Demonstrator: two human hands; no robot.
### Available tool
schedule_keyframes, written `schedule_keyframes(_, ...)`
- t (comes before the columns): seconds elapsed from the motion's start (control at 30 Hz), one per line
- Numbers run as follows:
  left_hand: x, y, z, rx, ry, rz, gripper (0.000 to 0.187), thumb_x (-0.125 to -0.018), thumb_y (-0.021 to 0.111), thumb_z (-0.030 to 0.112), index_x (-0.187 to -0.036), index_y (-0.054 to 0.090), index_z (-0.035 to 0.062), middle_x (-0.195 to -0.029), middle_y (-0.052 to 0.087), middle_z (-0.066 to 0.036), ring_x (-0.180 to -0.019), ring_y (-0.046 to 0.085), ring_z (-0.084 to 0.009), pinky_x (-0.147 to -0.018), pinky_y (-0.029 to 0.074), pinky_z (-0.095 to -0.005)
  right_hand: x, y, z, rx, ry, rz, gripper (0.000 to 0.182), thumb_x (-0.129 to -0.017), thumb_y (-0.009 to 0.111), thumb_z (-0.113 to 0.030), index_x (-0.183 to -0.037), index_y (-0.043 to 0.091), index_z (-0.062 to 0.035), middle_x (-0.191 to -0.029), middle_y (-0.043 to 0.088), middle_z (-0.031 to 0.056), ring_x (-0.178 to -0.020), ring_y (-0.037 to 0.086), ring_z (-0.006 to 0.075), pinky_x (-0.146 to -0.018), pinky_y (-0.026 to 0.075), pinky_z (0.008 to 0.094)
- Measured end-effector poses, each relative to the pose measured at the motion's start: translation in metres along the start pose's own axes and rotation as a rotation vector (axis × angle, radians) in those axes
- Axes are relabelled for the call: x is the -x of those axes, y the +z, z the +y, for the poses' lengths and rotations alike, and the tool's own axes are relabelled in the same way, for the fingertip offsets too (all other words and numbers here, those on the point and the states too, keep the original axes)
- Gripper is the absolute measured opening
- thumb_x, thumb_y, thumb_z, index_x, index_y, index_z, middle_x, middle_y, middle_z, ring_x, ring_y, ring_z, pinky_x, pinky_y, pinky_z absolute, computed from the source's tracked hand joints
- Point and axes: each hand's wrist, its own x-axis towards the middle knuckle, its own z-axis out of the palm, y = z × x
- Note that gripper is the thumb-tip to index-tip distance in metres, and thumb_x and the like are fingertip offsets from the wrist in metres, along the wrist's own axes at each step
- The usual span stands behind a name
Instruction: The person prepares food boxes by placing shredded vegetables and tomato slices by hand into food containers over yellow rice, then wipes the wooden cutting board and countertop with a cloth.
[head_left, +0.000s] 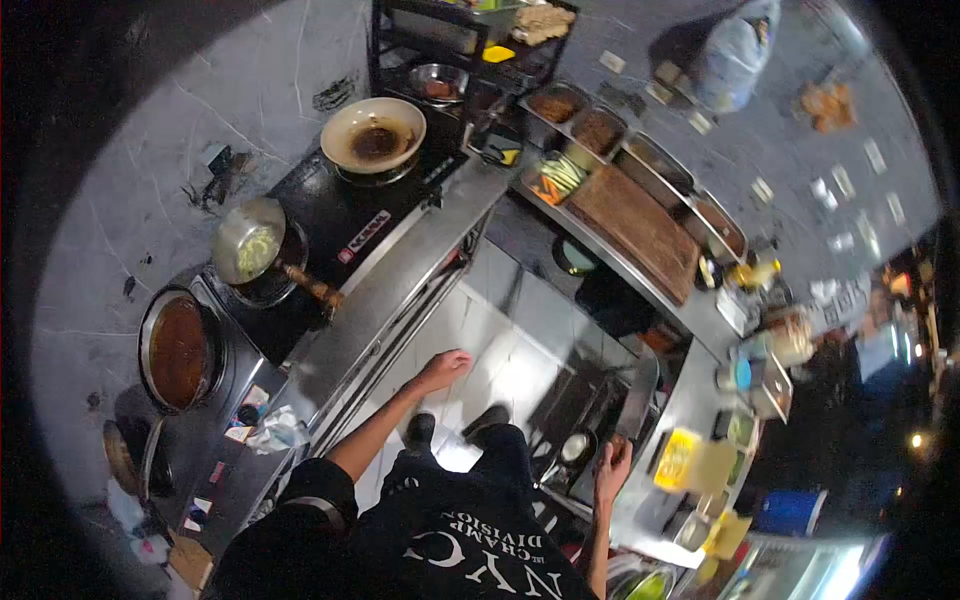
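Note:
My right hand (pixel 614 470) is closed around the handle of a broad-bladed kitchen knife (pixel 638 398), which looks like a cleaver. Its blade points away from me, beside the counter on the right. Out over the floor, my left hand (pixel 446 370) is empty, with its fingers loosely apart. The stove's steel front edge (pixel 350 340) runs to the left of that hand. Past the knife, a brown cutting board (pixel 630 225) lies on the counter, with cut vegetables (pixel 558 178) in a tray at its far end.
A pan with a wooden handle (pixel 250 245) and a pale stained bowl (pixel 373 138) sit on the stove. A pot of brown liquid (pixel 180 348) stands at the left. Metal food trays (pixel 655 162) line the board. A yellow container (pixel 677 458) is on the right counter.

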Motion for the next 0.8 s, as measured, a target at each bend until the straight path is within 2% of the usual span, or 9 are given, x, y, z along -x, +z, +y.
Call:
schedule_keyframes(0.03, -0.026, 0.003, 0.015, 0.010, 0.008, 0.018, 0.026, -0.095, 0.061, 0.021, -0.115, 0.061, 0.0033, -0.108, 0.066, -0.007, -0.101, 0.063, -0.0153, -0.088, 0.050, -0.0303, -0.026, 0.033, -0.066, -0.012, -0.195, -0.013, 0.039, -0.097, 0.060, -0.020, -0.130, 0.051, -0.0007, -0.089, 0.059, 0.0027, -0.069, 0.051, 0.0057, -0.059, 0.042, 0.0219)
schedule_keyframes(0.17, -0.104, 0.012, 0.033, 0.012, 0.069, 0.126, 0.023, -0.095, 0.061, 0.020, -0.111, 0.064, 0.0040, -0.107, 0.068, -0.006, -0.097, 0.064, -0.0150, -0.085, 0.051, -0.0300, -0.207, 0.139, -0.172, -0.099, -0.423, -0.346, 0.033, -0.099, 0.055, -0.018, -0.127, 0.052, 0.0005, -0.094, 0.058, 0.0019, -0.073, 0.047, 0.0076, -0.064, 0.041, 0.0238)
schedule_keyframes(0.27, -0.139, 0.014, 0.057, -0.013, 0.030, 0.256, 0.022, -0.094, 0.062, 0.020, -0.109, 0.065, 0.0043, -0.105, 0.069, -0.005, -0.097, 0.064, -0.0145, -0.085, 0.051, -0.0304, -0.323, 0.228, -0.288, -0.128, -0.589, -0.500, 0.031, -0.096, 0.054, -0.017, -0.125, 0.053, -0.0032, -0.073, 0.060, 0.0112, -0.062, 0.057, 0.0178, -0.058, 0.046, 0.0327)
schedule_keyframes(0.3, -0.144, 0.017, 0.063, -0.016, -0.004, 0.295, 0.022, -0.094, 0.063, 0.020, -0.109, 0.065, 0.0044, -0.105, 0.069, -0.005, -0.097, 0.064, -0.0143, -0.085, 0.051, -0.0307, -0.361, 0.260, -0.314, -0.020, -0.858, -0.356, 0.029, -0.096, 0.055, -0.017, -0.121, 0.054, -0.0038, -0.077, 0.064, 0.0152, -0.064, 0.061, 0.0248, -0.060, 0.047, 0.0363)
schedule_keyframes(0.33, -0.155, 0.017, 0.052, -0.031, 0.021, 0.330, 0.021, -0.094, 0.063, 0.019, -0.109, 0.065, 0.0044, -0.106, 0.069, -0.006, -0.097, 0.063, -0.0142, -0.087, 0.050, -0.0321, -0.378, 0.272, -0.359, 0.031, -0.627, -0.558, 0.028, -0.096, 0.055, -0.018, -0.120, 0.055, -0.0041, -0.084, 0.067, 0.0199, -0.073, 0.065, 0.0330, -0.067, 0.049, 0.0406)
schedule_keyframes(0.37, -0.162, 0.014, 0.053, -0.010, 0.018, 0.389, 0.022, -0.094, 0.063, 0.019, -0.110, 0.064, 0.0044, -0.106, 0.068, -0.006, -0.097, 0.063, -0.0142, -0.088, 0.050, -0.0324, -0.404, 0.297, -0.377, 0.057, -0.979, -0.412, 0.029, -0.095, 0.056, -0.019, -0.120, 0.055, -0.0049, -0.088, 0.067, 0.0226, -0.078, 0.066, 0.0390, -0.070, 0.050, 0.0451)
schedule_keyframes(0.43, -0.166, 0.014, 0.062, 0.055, -0.006, 0.505, 0.022, -0.094, 0.063, 0.019, -0.111, 0.064, 0.0045, -0.106, 0.068, -0.006, -0.097, 0.063, -0.0143, -0.089, 0.050, -0.0330, -0.467, 0.360, -0.383, 0.139, -1.029, -0.427, 0.032, -0.093, 0.058, -0.022, -0.121, 0.055, -0.0064, -0.088, 0.067, 0.0234, -0.081, 0.065, 0.0420, -0.071, 0.051, 0.0478)
schedule_keyframes(0.63, -0.206, 0.007, 0.077, 0.152, 0.044, 0.703, 0.020, -0.095, 0.060, 0.013, -0.113, 0.063, 0.0040, -0.105, 0.067, -0.004, -0.092, 0.065, -0.0121, -0.081, 0.052, -0.0276, -0.509, 0.414, -0.421, 0.232, -1.146, -0.593, 0.045, -0.081, 0.070, -0.016, -0.121, 0.055, -0.0053, -0.091, 0.067, 0.0221, -0.084, 0.064, 0.0434, -0.073, 0.051, 0.0501)
schedule_keyframes(0.8, -0.294, -0.012, 0.064, 0.232, 0.073, 0.618, 0.016, -0.095, 0.062, 0.015, -0.108, 0.063, 0.0054, -0.089, 0.061, 0.002, -0.079, 0.056, -0.0079, -0.070, 0.047, -0.0220, -0.499, 0.423, -0.470, 0.374, -1.185, -0.654, 0.048, -0.075, 0.066, -0.004, -0.121, 0.056, -0.0019, -0.094, 0.066, 0.0254, -0.088, 0.062, 0.0448, -0.076, 0.051, 0.0500)
